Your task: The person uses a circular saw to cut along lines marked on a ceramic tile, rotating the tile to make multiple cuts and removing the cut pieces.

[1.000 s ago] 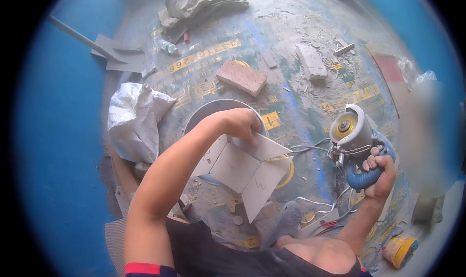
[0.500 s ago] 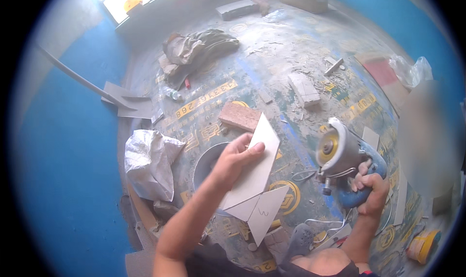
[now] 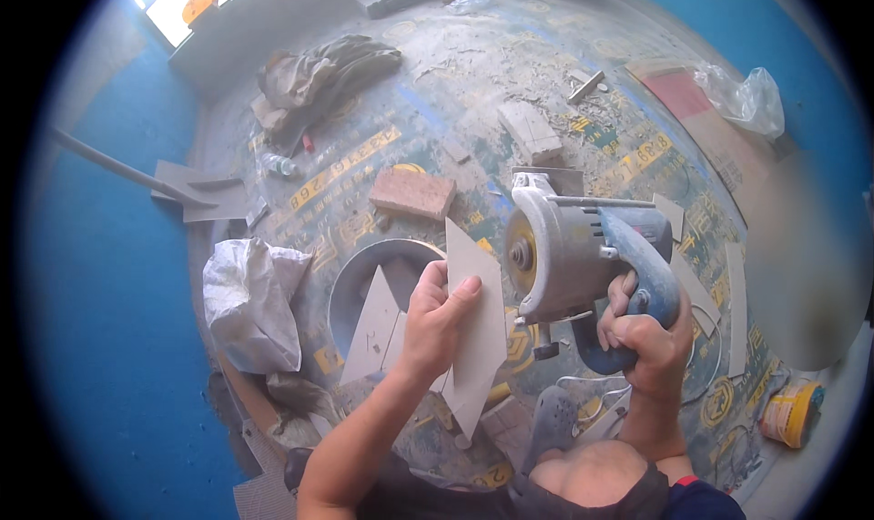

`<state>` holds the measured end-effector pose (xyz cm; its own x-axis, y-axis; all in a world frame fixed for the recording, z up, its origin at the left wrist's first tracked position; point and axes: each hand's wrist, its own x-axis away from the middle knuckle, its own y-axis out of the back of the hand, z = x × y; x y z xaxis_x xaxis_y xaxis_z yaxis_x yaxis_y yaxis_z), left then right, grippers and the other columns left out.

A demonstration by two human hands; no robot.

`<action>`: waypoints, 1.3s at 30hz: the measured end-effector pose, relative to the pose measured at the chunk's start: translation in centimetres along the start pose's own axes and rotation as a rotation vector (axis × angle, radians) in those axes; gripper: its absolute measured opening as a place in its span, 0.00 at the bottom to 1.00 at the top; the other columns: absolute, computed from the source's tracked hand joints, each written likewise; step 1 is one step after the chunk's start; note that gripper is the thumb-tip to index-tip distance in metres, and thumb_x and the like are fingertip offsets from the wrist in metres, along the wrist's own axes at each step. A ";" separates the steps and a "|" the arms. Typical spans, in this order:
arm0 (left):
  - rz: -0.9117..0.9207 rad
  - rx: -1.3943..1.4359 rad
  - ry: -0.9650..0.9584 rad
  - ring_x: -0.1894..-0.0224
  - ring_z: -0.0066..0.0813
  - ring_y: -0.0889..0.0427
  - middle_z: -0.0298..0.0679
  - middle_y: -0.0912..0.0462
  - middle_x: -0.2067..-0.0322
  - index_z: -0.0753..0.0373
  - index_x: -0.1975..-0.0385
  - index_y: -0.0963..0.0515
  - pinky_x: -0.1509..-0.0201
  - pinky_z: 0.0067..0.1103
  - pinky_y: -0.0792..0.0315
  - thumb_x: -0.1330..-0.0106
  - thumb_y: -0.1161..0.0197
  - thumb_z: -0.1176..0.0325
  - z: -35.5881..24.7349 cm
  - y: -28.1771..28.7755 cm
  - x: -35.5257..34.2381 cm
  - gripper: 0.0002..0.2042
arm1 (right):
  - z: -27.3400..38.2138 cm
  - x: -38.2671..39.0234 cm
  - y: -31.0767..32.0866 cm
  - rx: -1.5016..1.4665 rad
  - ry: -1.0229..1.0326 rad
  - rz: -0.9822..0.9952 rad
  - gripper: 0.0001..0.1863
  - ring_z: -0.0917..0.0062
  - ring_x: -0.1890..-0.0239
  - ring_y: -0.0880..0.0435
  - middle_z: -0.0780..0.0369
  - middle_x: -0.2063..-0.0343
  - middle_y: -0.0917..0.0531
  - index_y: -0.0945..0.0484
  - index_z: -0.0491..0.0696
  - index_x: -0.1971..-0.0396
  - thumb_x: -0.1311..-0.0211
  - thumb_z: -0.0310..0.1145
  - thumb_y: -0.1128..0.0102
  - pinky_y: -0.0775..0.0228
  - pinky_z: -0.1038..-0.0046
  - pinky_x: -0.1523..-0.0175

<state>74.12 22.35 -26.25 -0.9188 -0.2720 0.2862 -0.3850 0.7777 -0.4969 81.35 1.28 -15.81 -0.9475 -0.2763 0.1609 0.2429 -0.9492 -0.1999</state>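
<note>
My left hand (image 3: 431,324) is closed on a pale, pointed tile piece (image 3: 478,310), thumb over its face, holding it roughly upright. In my right hand (image 3: 654,342) is a handheld tile saw (image 3: 574,256), gripped by its blue handle. Its round blade (image 3: 521,254) faces the tile, a small gap apart; whether it spins I cannot tell. Below and behind my left hand, a triangular tile piece (image 3: 371,333) with a handwritten mark leans at a round grey bucket (image 3: 342,292). Part of the bucket is hidden by this piece and my hand.
A reddish brick (image 3: 412,193) lies beyond the bucket, a pale block (image 3: 530,130) farther off. On the left are a white sack (image 3: 250,297) and a shovel (image 3: 202,195). Tile strips (image 3: 736,310), a cord (image 3: 587,381) and a yellow tub (image 3: 790,412) lie at right.
The saw has come left and up, closer to the tile piece, its blade guard turned. The tile in my left hand has tilted more upright, and the marked triangle by the bucket now shows.
</note>
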 end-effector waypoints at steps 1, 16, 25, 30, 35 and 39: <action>0.004 -0.013 -0.013 0.64 0.22 0.17 0.41 0.19 0.59 0.67 0.50 0.34 0.63 0.21 0.21 0.27 0.40 0.65 0.1 0.1 0.0 0.16 | 0.3 0.1 -0.2 0.013 -0.002 -0.008 0.18 0.82 0.78 0.27 0.62 0.72 0.26 0.28 0.38 0.61 0.57 0.24 0.46 0.32 0.79 0.71; 0.010 -0.104 -0.021 0.62 0.19 0.20 0.38 0.21 0.60 0.65 0.52 0.34 0.60 0.18 0.23 0.26 0.40 0.64 0.0 -1.4 0.0 0.14 | 1.4 0.1 -0.2 0.031 -0.012 0.002 0.18 0.83 0.77 0.27 0.63 0.73 0.27 0.28 0.39 0.61 0.57 0.26 0.45 0.32 0.80 0.71; 0.006 -0.105 -0.045 0.63 0.19 0.20 0.37 0.20 0.61 0.65 0.52 0.33 0.60 0.18 0.23 0.26 0.40 0.65 0.4 -1.4 -0.2 0.13 | 1.5 -0.1 -0.2 0.037 -0.024 -0.012 0.20 0.79 0.81 0.29 0.58 0.71 0.26 0.29 0.36 0.61 0.60 0.25 0.46 0.32 0.74 0.73; 0.017 -0.112 -0.070 0.62 0.19 0.20 0.37 0.20 0.60 0.65 0.51 0.33 0.59 0.18 0.24 0.26 0.41 0.64 0.6 -1.6 -0.4 0.14 | 1.7 -0.3 0.2 0.029 -0.034 -0.006 0.20 0.79 0.81 0.29 0.58 0.71 0.27 0.30 0.36 0.62 0.60 0.26 0.45 0.32 0.74 0.73; 0.011 -0.114 -0.062 0.62 0.19 0.20 0.37 0.21 0.60 0.65 0.50 0.34 0.59 0.18 0.24 0.26 0.40 0.64 0.6 -1.8 -0.6 0.14 | 1.7 -0.6 0.6 0.016 -0.042 0.003 0.20 0.79 0.81 0.29 0.58 0.71 0.27 0.30 0.36 0.62 0.60 0.26 0.45 0.32 0.75 0.73; 0.006 -0.118 -0.062 0.62 0.19 0.21 0.37 0.21 0.59 0.65 0.50 0.34 0.59 0.18 0.24 0.26 0.40 0.64 0.8 -1.8 -0.8 0.15 | 1.8 -0.8 0.6 0.002 -0.060 -0.003 0.19 0.79 0.81 0.30 0.58 0.71 0.26 0.29 0.36 0.62 0.60 0.25 0.45 0.32 0.74 0.73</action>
<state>75.51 20.68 -26.24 -0.9259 -0.2989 0.2309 -0.3702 0.8397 -0.3973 82.61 0.70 -14.28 -0.9342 -0.2818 0.2189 0.2404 -0.9504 -0.1975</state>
